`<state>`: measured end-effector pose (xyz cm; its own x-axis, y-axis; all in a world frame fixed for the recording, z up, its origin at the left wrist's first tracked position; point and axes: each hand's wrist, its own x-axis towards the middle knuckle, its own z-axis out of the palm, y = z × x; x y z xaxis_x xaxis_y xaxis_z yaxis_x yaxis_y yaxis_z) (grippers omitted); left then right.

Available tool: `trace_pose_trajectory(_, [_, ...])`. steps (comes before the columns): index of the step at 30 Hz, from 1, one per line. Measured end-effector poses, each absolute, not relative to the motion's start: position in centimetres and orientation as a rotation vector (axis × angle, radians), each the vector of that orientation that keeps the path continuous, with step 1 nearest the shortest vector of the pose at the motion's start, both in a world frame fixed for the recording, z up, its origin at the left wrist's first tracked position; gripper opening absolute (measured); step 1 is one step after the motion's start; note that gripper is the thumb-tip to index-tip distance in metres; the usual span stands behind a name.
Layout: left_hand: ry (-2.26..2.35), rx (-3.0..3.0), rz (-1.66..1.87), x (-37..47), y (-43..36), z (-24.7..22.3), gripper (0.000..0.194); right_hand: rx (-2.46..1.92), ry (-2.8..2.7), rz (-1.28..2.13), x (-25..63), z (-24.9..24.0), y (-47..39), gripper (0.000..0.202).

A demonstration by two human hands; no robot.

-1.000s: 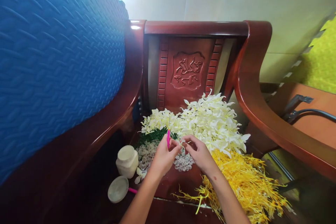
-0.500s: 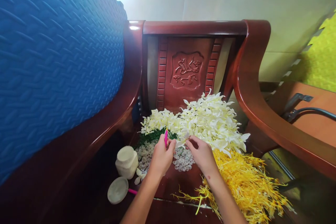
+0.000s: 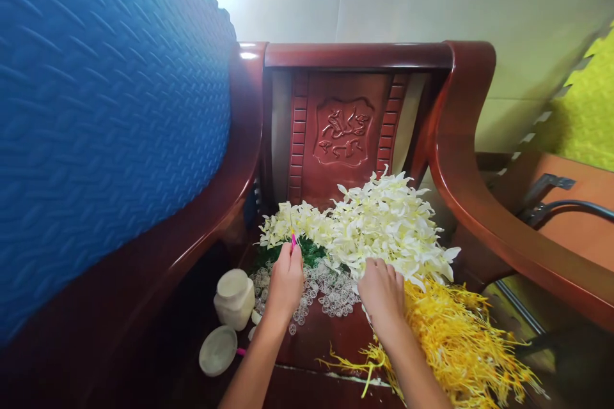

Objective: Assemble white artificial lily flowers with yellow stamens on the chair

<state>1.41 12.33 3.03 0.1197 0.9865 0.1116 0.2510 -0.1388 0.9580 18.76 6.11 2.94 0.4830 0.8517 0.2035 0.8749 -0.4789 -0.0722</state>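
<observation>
My left hand (image 3: pixel 286 278) is closed round a slim pink tool (image 3: pixel 293 240) with a thin needle-like tip pointing up; a bit of yellow shows at the base of the tip. My right hand (image 3: pixel 382 287) has its fingers curled down at the lower edge of a heap of white artificial petals (image 3: pixel 384 223). What it holds, if anything, is hidden, though a sliver of white shows just below it. Between the hands lie many small clear plastic rings (image 3: pixel 336 291). Yellow artificial stamens (image 3: pixel 451 339) are piled beside my right forearm.
Dark green pieces (image 3: pixel 311 252) lie behind the rings. At the left stand a whitish jar (image 3: pixel 234 300) and a round lid (image 3: pixel 217 351), with a bit of pink handle beside it. Everything sits on a carved wooden chair (image 3: pixel 355 54). A blue foam mat (image 3: pixel 119 108) rises at the left.
My right hand has moved right and down, away from my left hand, and the white petal it pinched no longer shows clearly. My left hand has shifted slightly left with the pink tool.
</observation>
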Motion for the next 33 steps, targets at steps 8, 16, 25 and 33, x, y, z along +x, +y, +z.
trace_pose_trajectory(8, [1.272, 1.495, 1.172, 0.1, 13.6, 3.6, 0.028, -2.134, -1.799, -0.012, 16.6, 1.4, 16.1, 0.034])
trace_pose_trajectory(16, [1.244, 1.168, 1.198, -0.8, 14.4, 3.7, 0.024, -2.198, -1.855, 0.014, 15.9, -1.1, 22.6, 0.042])
trace_pose_trajectory(25, [1.276, 1.202, 1.137, -1.0, 14.9, 3.3, 0.015, -2.166, -1.714, -0.001, 15.2, -0.9, 23.3, 0.027])
trace_pose_trajectory(33, [1.254, 1.099, 1.173, -1.0, 14.4, 4.1, 0.013, -2.034, -1.545, 0.329, 13.9, -1.1, 23.9, 0.013])
